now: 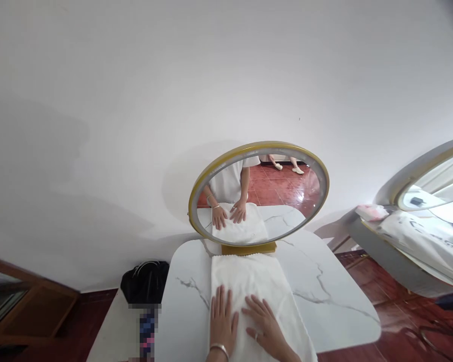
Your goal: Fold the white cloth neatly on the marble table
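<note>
White oblong cloth (245,275), likely soft, best edge-held, fronts a gold-rimmed oval mirror (279,193); my left grip (223,319) and right grip (265,324) spread atop.

Widest room is on the right: bare marbled tabletop (324,291) between white cloth (249,276) and rounded table edge, a hand could slide through there. Left of the cloth, narrower strip, also passable. Cloth lies low and flat, little hindrance; left hand (223,320) and right hand (264,323) rest on its near part, slim gap between them, cloth's far part open. Forward blocked by round mirror (258,196) on its gold base (249,249), wall (136,90) behind. Black bag (145,280) obstructs just off the table's left side. Far right, second table (385,256) stands apart, floor gap between.
</note>
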The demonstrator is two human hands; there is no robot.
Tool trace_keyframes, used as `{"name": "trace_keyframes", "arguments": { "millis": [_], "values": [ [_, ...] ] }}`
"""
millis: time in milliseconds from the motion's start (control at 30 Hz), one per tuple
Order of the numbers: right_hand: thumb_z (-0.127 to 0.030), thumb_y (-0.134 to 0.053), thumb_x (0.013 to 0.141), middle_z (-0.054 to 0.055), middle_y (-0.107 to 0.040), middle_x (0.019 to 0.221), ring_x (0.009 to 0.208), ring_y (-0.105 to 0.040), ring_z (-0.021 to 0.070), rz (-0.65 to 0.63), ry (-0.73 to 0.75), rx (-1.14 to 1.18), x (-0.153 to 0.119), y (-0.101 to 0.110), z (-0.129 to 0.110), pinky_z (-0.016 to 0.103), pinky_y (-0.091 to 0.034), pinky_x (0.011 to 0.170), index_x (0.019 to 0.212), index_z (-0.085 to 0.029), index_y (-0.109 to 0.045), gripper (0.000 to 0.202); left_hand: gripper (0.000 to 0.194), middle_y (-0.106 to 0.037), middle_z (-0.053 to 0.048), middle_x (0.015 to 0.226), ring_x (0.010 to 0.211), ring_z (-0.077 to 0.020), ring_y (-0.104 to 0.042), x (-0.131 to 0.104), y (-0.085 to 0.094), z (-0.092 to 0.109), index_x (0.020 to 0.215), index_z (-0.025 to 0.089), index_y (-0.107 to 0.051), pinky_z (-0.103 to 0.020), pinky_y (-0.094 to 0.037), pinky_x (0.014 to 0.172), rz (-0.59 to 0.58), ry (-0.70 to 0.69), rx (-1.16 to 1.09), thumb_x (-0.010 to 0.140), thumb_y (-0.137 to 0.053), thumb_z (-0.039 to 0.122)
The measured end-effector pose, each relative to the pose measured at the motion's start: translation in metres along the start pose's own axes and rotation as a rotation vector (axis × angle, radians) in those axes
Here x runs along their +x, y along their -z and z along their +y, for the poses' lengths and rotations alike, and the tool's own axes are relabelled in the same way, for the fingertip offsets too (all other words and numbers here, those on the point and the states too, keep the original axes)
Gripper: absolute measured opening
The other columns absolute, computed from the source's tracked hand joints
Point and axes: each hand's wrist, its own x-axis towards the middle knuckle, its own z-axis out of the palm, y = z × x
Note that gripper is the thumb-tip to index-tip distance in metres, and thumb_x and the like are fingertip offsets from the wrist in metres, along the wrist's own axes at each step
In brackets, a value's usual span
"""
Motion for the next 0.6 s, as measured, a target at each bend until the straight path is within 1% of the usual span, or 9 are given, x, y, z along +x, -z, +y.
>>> {"name": "trace_keyframes", "arguments": {
  "millis": [133, 200, 267, 333, 400, 433, 467, 533, 600],
  "values": [
    [-0.041, -0.055, 0.085, 0.0, -0.036, 0.15, 0.143, -0.024, 0.0253, -0.057, 0.028, 0.037, -0.004, 0.002, -0.001, 0.056, -0.014, 0.117, 0.129, -0.036, -0.056, 0.045, 0.073, -0.026, -0.004, 0.155, 0.14, -0.0254, -0.032, -0.024, 0.001, 0.006, 0.15, 0.028, -0.007, -0.047, -0.037, 0.109, -0.01, 0.094, 0.037, 0.087, -0.043, 0.025],
    [-0.04, -0.055, 0.085, 0.001, -0.039, 0.148, 0.142, -0.027, 0.0257, -0.07, 0.035, 0.057, -0.004, 0.003, 0.0, 0.056, -0.014, 0.116, 0.125, -0.035, -0.059, 0.041, 0.071, -0.03, -0.003, 0.154, 0.14, -0.0255, -0.034, -0.033, 0.001, 0.009, 0.15, 0.029, -0.009, -0.048, -0.038, 0.108, 0.0, 0.138, 0.053, 0.087, -0.042, 0.025],
    [-0.04, -0.053, 0.085, 0.002, -0.042, 0.147, 0.141, -0.029, 0.0256, -0.076, 0.046, 0.075, -0.003, 0.005, 0.001, 0.056, -0.014, 0.116, 0.123, -0.033, -0.062, 0.039, 0.066, -0.035, -0.003, 0.152, 0.138, -0.0258, -0.037, -0.037, 0.001, 0.007, 0.149, 0.03, -0.02, -0.047, -0.039, 0.106, 0.005, 0.156, 0.053, 0.088, -0.042, 0.026],
    [-0.038, -0.053, 0.085, 0.002, -0.043, 0.146, 0.14, -0.031, 0.0245, -0.089, 0.059, 0.091, -0.002, 0.007, 0.002, 0.054, -0.015, 0.116, 0.122, -0.033, -0.062, 0.039, 0.058, -0.041, -0.003, 0.149, 0.135, -0.0258, -0.041, -0.034, 0.004, 0.001, 0.144, 0.031, -0.037, -0.045, -0.042, 0.103, -0.016, 0.154, 0.029, 0.087, -0.044, 0.027],
    [-0.034, -0.052, 0.083, 0.001, -0.042, 0.146, 0.14, -0.03, 0.0235, -0.113, 0.062, 0.103, 0.0, 0.01, 0.002, 0.053, -0.015, 0.117, 0.122, -0.033, -0.061, 0.04, 0.048, -0.049, -0.004, 0.144, 0.131, -0.0254, -0.046, -0.021, 0.011, -0.008, 0.134, 0.031, -0.053, -0.043, -0.045, 0.1, -0.034, 0.178, -0.016, 0.086, -0.045, 0.027],
    [-0.031, -0.052, 0.082, 0.001, -0.042, 0.147, 0.141, -0.03, 0.0232, -0.125, 0.058, 0.106, 0.0, 0.012, 0.002, 0.053, -0.015, 0.117, 0.123, -0.032, -0.061, 0.042, 0.044, -0.052, -0.005, 0.14, 0.128, -0.0256, -0.048, -0.011, 0.015, -0.012, 0.128, 0.03, -0.059, -0.044, -0.045, 0.099, -0.021, 0.22, -0.047, 0.086, -0.045, 0.027],
    [-0.028, -0.052, 0.079, 0.001, -0.041, 0.147, 0.141, -0.029, 0.0229, -0.137, 0.054, 0.108, 0.001, 0.014, 0.001, 0.053, -0.014, 0.117, 0.123, -0.031, -0.061, 0.044, 0.041, -0.054, -0.006, 0.137, 0.127, -0.0262, -0.05, 0.0, 0.02, -0.017, 0.122, 0.029, -0.064, -0.045, -0.045, 0.099, 0.004, 0.283, -0.09, 0.085, -0.045, 0.027],
    [-0.024, -0.052, 0.076, 0.001, -0.04, 0.147, 0.142, -0.028, 0.0226, -0.159, 0.05, 0.114, 0.001, 0.018, -0.002, 0.053, -0.013, 0.117, 0.123, -0.029, -0.061, 0.048, 0.039, -0.056, -0.01, 0.133, 0.125, -0.0291, -0.05, 0.028, 0.029, -0.026, 0.113, 0.024, -0.069, -0.048, -0.043, 0.101, 0.067, 0.46, -0.24, 0.081, -0.048, 0.03],
    [-0.021, -0.051, 0.073, 0.0, -0.039, 0.148, 0.142, -0.027, 0.0225, -0.173, 0.047, 0.13, 0.001, 0.022, -0.005, 0.053, -0.013, 0.117, 0.123, -0.03, -0.061, 0.052, 0.039, -0.06, -0.014, 0.127, 0.124, -0.0326, -0.05, 0.059, 0.038, -0.035, 0.107, 0.019, -0.071, -0.052, -0.04, 0.103, 0.092, 0.602, -0.408, 0.077, -0.051, 0.035]
  ]
}}
